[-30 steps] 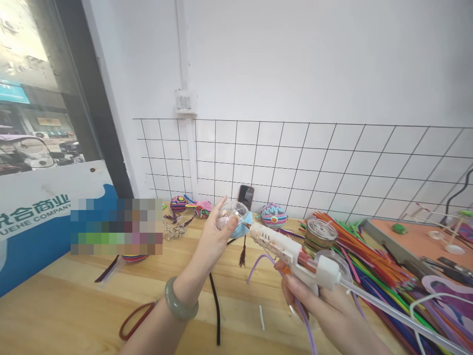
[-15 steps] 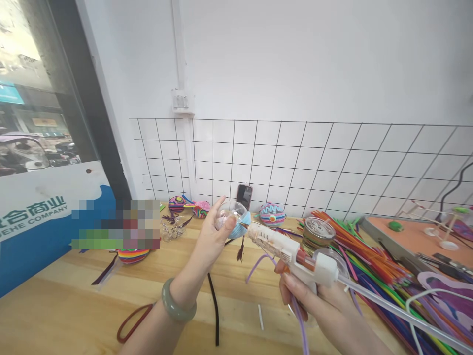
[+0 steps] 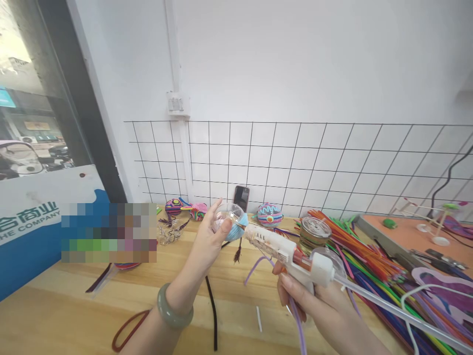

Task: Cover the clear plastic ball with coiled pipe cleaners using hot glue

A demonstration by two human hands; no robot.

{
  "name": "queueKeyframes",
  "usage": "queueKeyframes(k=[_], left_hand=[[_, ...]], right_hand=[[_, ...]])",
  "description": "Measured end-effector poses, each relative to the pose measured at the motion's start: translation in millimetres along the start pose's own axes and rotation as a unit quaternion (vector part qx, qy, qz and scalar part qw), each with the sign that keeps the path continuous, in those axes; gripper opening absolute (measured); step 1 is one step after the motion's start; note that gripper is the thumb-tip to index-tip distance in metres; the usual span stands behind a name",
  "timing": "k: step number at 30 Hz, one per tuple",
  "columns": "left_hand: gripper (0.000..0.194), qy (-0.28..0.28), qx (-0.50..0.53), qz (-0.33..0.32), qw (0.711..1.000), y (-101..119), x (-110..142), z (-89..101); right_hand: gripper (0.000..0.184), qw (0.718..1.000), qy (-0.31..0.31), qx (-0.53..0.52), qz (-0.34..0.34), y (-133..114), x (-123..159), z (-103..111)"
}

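My left hand (image 3: 207, 244) is raised over the wooden table and closed on a clear plastic ball (image 3: 229, 220), partly wrapped in light blue pipe cleaner, with a dark tassel hanging under it. My right hand (image 3: 318, 303) grips a white hot glue gun (image 3: 286, 251). The gun's nozzle points left and touches the ball's blue wrapped part. A clear glue stick juts from the gun's back toward the lower right. A lilac pipe cleaner (image 3: 297, 320) also runs through my right fingers. I wear a green bangle on my left wrist.
A big heap of coloured pipe cleaners (image 3: 373, 261) lies at right, by a lidded jar (image 3: 314, 231). Wrapped colourful balls (image 3: 269, 214) and a phone (image 3: 242, 197) sit against the wire grid on the wall. Black and red pipe cleaners (image 3: 212, 308) lie on the table. An orange tray (image 3: 417, 236) is at far right.
Both hands, ball and glue gun stay together; the nozzle stays at the ball. The view has shifted slightly, so everything sits a little further left and higher.
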State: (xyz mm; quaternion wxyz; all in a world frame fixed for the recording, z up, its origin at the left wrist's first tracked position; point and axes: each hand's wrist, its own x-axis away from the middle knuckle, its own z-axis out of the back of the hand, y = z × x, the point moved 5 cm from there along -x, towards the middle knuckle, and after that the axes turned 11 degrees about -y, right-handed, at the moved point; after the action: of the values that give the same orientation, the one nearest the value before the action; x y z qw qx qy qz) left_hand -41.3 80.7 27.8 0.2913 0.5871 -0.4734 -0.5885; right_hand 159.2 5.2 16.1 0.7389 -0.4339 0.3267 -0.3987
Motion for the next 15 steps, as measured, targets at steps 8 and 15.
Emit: queueKeyframes(k=[8, 15], left_hand=[[0.079, 0.007, -0.004, 0.003, 1.000, 0.6, -0.1, 0.8], [0.077, 0.007, -0.016, -0.001, 1.000, 0.7, -0.8, 1.4]], right_hand=[[0.046, 0.999, -0.028, -0.016, -0.009, -0.5, -0.5, -2.5], [0.045, 1.000, -0.014, -0.011, 0.001, -1.3, -0.1, -0.4]])
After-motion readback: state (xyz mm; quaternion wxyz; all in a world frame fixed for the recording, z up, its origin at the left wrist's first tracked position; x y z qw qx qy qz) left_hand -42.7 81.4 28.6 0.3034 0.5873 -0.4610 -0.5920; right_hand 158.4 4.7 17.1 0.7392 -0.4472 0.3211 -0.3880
